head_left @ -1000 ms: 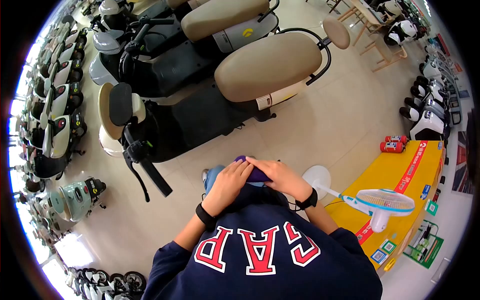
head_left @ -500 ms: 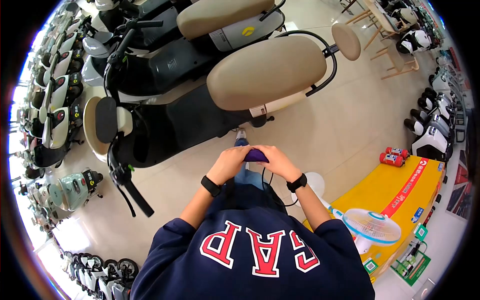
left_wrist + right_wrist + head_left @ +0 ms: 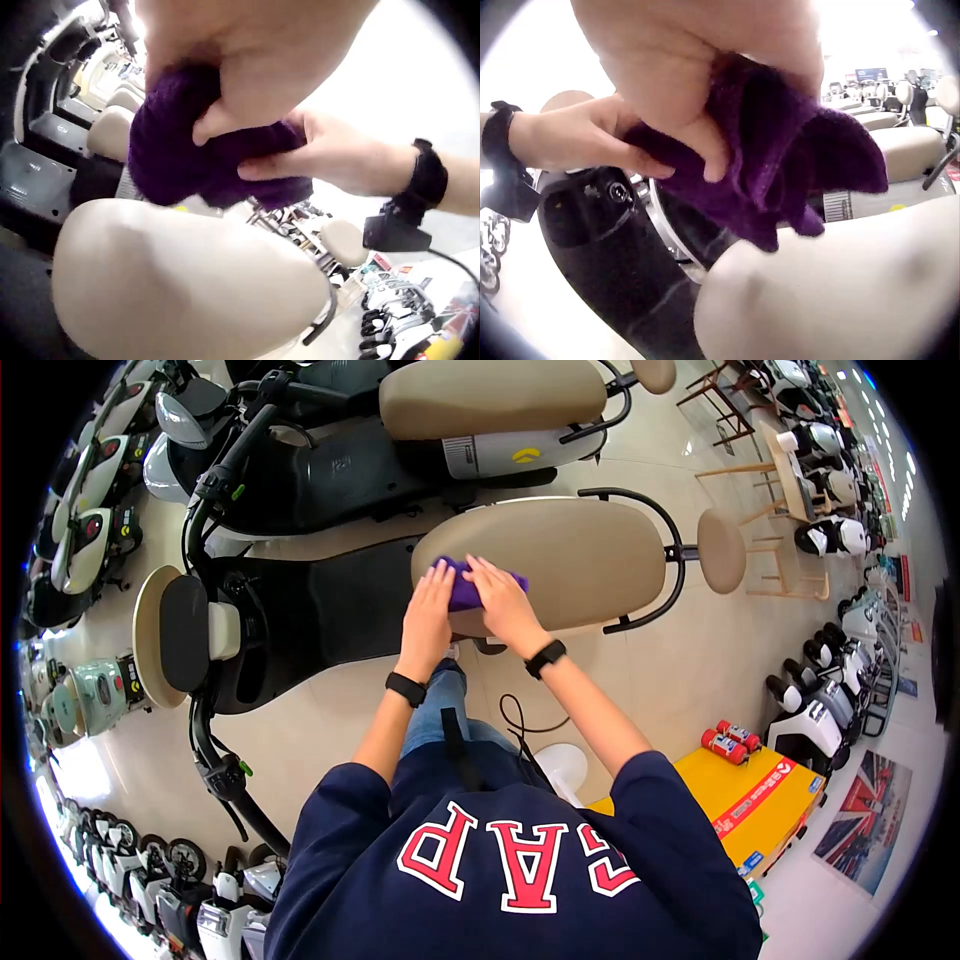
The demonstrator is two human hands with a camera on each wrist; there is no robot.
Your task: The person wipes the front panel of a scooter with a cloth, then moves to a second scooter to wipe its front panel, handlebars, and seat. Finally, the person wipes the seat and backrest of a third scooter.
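Both hands hold a folded purple cloth (image 3: 466,594) over the front part of a scooter's tan seat (image 3: 580,565). My left hand (image 3: 428,622) grips the cloth's left side, with its fingers over the top and its thumb on the near face in the left wrist view. On the other side my right hand (image 3: 508,612) pinches the cloth the same way, its thumb visible in the right wrist view. Loose folded layers of the cloth (image 3: 780,157) hang below the right hand, above the pale seat (image 3: 840,292). A gap shows between cloth and seat in the left wrist view.
The scooter's black footboard (image 3: 350,600) and handlebar (image 3: 215,770) lie to the left, its backrest (image 3: 722,550) to the right. A second scooter seat (image 3: 490,400) is beyond. At right stands a yellow table (image 3: 740,800) with red fire extinguishers (image 3: 725,746). A cable (image 3: 540,730) hangs near the right arm.
The hands have moved forward from close to the body to over the seat, carrying the purple cloth. The person has come closer to the scooter, and the table has shifted down in view.
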